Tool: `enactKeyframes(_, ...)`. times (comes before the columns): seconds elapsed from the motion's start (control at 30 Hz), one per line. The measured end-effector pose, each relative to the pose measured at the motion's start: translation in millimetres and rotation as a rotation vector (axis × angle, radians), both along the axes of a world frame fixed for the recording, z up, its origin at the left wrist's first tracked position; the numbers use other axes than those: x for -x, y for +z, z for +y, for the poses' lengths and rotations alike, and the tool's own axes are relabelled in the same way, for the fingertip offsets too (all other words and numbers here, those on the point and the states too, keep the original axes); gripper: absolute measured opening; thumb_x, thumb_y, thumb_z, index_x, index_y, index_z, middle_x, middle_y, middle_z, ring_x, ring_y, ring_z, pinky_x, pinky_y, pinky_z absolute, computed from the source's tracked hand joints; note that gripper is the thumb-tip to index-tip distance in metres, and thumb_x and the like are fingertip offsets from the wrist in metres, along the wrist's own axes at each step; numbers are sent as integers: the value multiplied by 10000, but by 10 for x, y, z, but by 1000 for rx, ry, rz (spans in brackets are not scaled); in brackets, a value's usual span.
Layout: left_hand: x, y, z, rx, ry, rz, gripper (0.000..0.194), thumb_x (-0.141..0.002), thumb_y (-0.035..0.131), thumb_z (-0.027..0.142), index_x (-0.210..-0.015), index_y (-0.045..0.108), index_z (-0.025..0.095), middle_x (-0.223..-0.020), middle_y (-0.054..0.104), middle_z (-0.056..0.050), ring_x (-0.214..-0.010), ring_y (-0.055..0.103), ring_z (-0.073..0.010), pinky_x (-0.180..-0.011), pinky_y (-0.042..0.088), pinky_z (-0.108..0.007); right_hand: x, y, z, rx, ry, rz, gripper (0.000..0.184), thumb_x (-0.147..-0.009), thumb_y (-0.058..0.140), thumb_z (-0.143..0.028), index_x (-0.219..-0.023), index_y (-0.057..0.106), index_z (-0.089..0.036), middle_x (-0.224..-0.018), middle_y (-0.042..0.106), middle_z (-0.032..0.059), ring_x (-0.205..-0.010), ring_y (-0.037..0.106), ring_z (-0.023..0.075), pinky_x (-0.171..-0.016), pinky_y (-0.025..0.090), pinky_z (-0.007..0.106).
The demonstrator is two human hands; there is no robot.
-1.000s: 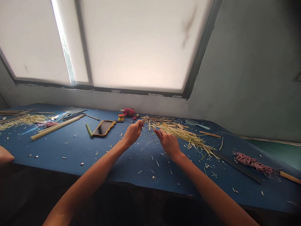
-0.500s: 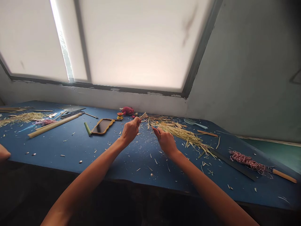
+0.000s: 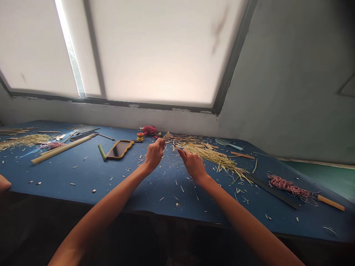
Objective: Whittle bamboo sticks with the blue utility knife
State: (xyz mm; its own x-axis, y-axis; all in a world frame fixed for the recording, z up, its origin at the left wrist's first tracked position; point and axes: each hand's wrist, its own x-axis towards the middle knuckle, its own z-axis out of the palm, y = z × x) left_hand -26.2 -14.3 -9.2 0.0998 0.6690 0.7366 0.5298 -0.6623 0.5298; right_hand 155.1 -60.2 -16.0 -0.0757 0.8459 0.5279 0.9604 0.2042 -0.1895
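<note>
My left hand (image 3: 153, 154) is closed around a short, flat, pale strip of bamboo (image 3: 167, 135), whose end sticks up past the fingers. In my right hand (image 3: 194, 165) is a small knife (image 3: 181, 149) with a bluish handle, mostly covered by the fingers; its thin blade points toward the left hand. The two hands are a little apart above the table. Just beyond and right of the right hand lies a pile of thin bamboo strips (image 3: 222, 159). Fine shavings are scattered on the blue table (image 3: 116, 192) beneath both hands.
Left of me lie a gold-framed mirror (image 3: 120, 149), a green bamboo piece (image 3: 101, 152) and a long bamboo pole (image 3: 63, 149). A hairbrush (image 3: 229, 144) and a red-white cord bundle (image 3: 288, 186) lie right. Another person's arm (image 3: 4, 183) shows at the left edge.
The view has shifted slightly. The bamboo strip is tilted a little differently in my left hand, and the knife's tip has moved slightly left. Both grips stay the same.
</note>
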Motion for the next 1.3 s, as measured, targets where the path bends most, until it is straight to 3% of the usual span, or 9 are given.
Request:
enactKeyframes(0.17,0,-7,26,-8,16,8,330,-966,310,359,-815,538,175,-632,536,10,-533,437,-93,-555,293,-215,29,35,17,-15,-28,-26,701,-904,51,-646,-921,602,-212,-642,640,48,-590,606,183,-504,230,257)
enactKeyframes(0.3,113,128,70,-70,49,-24,281,-954,356,349,-804,523,180,-618,512,18,-540,451,-91,-562,313,-220,40,45,69,-41,-40,-74,713,-905,33,-637,-965,604,-213,-676,658,56,-619,618,183,-510,220,254)
enactKeyframes(0.47,452,383,192,-222,266,-527,314,-973,285,378,-819,483,189,-625,456,27,-526,407,-82,-532,325,-214,-160,-8,95,30,-132,-123,726,-891,56,-659,-909,611,-191,-644,641,68,-581,600,171,-500,189,252)
enactKeyframes(0.57,501,331,269,-22,153,-508,312,-950,352,382,-768,499,177,-582,433,31,-485,374,-78,-475,288,-215,-223,13,60,-86,-162,-35,702,-918,50,-621,-960,596,-181,-623,620,52,-561,582,157,-503,175,252)
enactKeyframes(0.7,306,107,254,179,-85,-311,355,-927,381,432,-732,516,168,-572,455,25,-492,389,-81,-476,284,-207,-139,14,15,-119,-84,-9,674,-924,77,-621,-935,584,-177,-597,602,39,-532,556,147,-501,168,252)
enactKeyframes(0.83,126,-35,181,206,-235,-152,418,-919,354,500,-726,517,168,-556,457,33,-503,392,-82,-510,301,-204,-89,-46,6,-55,-41,-21,652,-920,91,-629,-905,577,-194,-606,613,37,-543,565,156,-497,175,247)
enactKeyframes(0.97,84,-62,148,251,-318,-162,432,-908,356,530,-722,501,168,-569,428,32,-508,372,-82,-502,293,-203,-91,-70,-4,-37,-46,-33,645,-919,98,-631,-900,574,-196,-622,624,44,-566,587,171,-497,192,244)
enactKeyframes(1.3,66,-50,85,239,-362,-123,423,-918,342,520,-734,494,171,-570,402,34,-511,350,-84,-495,281,-202,-29,-65,-15,-22,-29,-28,647,-922,84,-623,-908,572,-199,-630,634,45,-572,595,175,-500,214,245)
